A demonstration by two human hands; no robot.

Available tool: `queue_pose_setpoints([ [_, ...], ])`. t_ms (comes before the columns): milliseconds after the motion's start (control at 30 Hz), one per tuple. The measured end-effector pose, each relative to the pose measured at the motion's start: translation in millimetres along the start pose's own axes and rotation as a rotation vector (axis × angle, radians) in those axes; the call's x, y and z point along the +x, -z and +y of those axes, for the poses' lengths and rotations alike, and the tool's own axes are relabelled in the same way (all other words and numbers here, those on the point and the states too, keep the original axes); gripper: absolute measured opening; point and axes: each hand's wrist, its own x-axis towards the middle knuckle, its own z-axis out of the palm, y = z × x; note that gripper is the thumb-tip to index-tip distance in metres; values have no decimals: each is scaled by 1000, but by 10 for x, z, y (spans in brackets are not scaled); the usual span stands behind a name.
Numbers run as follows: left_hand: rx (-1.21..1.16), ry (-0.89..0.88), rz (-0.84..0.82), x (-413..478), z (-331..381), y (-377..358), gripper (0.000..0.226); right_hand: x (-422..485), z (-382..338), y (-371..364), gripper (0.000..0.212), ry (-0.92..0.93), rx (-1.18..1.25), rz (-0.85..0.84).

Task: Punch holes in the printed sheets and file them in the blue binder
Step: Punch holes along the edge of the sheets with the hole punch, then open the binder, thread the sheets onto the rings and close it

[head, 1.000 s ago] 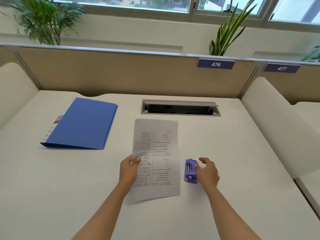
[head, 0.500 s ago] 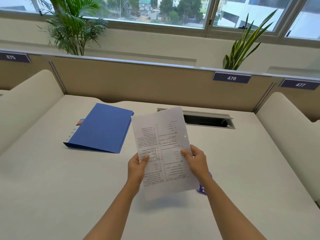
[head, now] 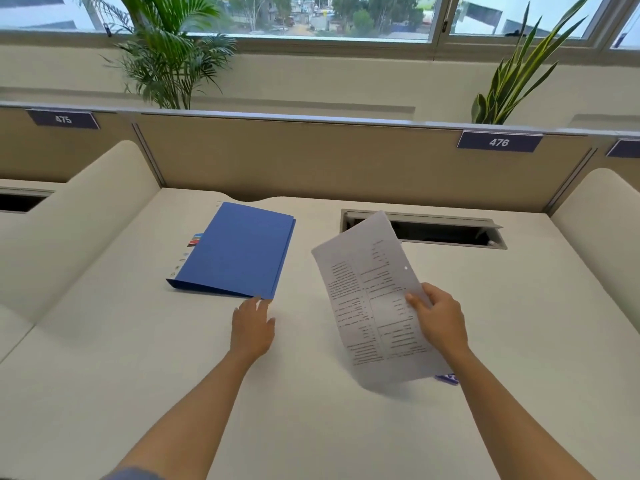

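**Desk (head: 346, 427): sheet (head: 367, 299) lifted**

Placard 476 (head: 498, 142) and placard 475 (head: 64, 118) are readable. My right hand (head: 441, 323) pinches the sheet, long axis leaning away-left, print illegible. My left hand (head: 251, 329), fingers spread, sits just beside the closed blue binder (head: 239, 251).

punch (head: 447, 377): only a purple sliver shows, rest is behind sheet (head: 374, 299) and right arm (head: 502, 410)
sheet print: too small to read
right hand (head: 440, 317): thumb on front of sheet, fingers hidden behind it
left hand (head: 252, 327): fingertips at binder (head: 239, 251) corner, cannot tell if they touch it
binder spine label: marks too small to tell
slot (head: 443, 230): left end covered by sheet corner
far-right tag (head: 625, 148): cut by edge, number unseen
palm (head: 166, 53): pot hidden behind partition (head: 311, 157)
arms: cut by bottom edge
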Motion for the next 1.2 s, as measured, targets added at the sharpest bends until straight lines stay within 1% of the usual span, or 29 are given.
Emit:
queue_pose_setpoints([
  [100, 391, -105, -30, 149, -253, 13, 59, -62, -9, -27, 11, -24, -13, 2],
  [200, 617, -214, -24, 343, -428, 74, 64, -99, 10, -75, 12, -56, -21, 9],
  [300, 735, -329, -8, 533, -581, 64, 68, -124, 27, -136, 13, -80, -28, 9],
  [367, 781, -344, -4, 626, -626, 47, 74, -147, -4, -160, 13, -85, -36, 2],
  [467, 841, -302, -46, 769, -616, 13, 80, -163, -45, -185, 13, -102, -17, 17],
  [567, 869, -237, -90, 881, -580, 28, 77, -181, -53, -202, 14, -104, -8, 20],
  [700, 784, -218, -203, 987, -566, 85, 87, -172, -31, -197, 13, -105, -10, 24],
  [767, 684, -233, -208, 991, -555, 121, 83, -152, -30, -168, 14, -95, -26, 38],
  [867, 508, -250, -160, 940, -500, 219, 72, -109, -87, -97, 17, -65, -79, 42],
  [933, 359, -255, -80, 904, -428, 335, 69, -70, -185, -36, 22, -41, -134, 29],
  [1000, 173, -244, 67, 847, -339, 473, 64, -26, -295, 28, 24, 2, -208, 20],
  [1100, -95, -222, 329, 726, -228, 712, 48, 80, -439, 121, 23, 72, -317, 23],
  [1200, -292, -138, 478, 569, -175, 952, 36, 212, -559, 213, 22, 170, -422, 42],
])
